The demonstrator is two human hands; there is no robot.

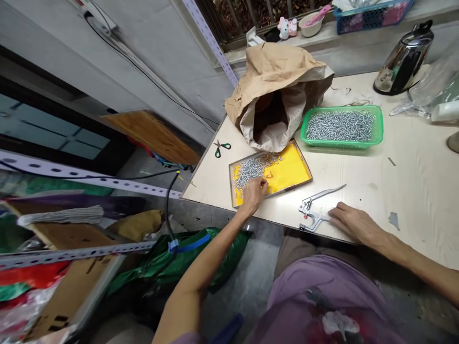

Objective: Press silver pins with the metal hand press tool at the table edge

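My left hand (255, 193) is over the near side of a shallow yellow-bottomed tray (292, 167), its fingers pinched together. Under and beyond those fingers lies a pile of small silver metal pins (251, 169), possibly rivets or screws. Whatever the fingertips hold is too small to make out. My right hand (353, 220) rests on the table near its front edge, with its fingers closed around the end of one handle of silver hand pliers (315, 217). These pliers lie with their handles spread, and their jaws point toward the table's edge.
A green basket (378, 126) full of similar pins stands behind the tray, beside an open brown paper bag (276, 71). Green-handled scissors (222, 148) lie at left. A metal kettle (405, 57) and plastic bag (423, 98) stand at back right. The wooden table (358, 167) ends close to my body.
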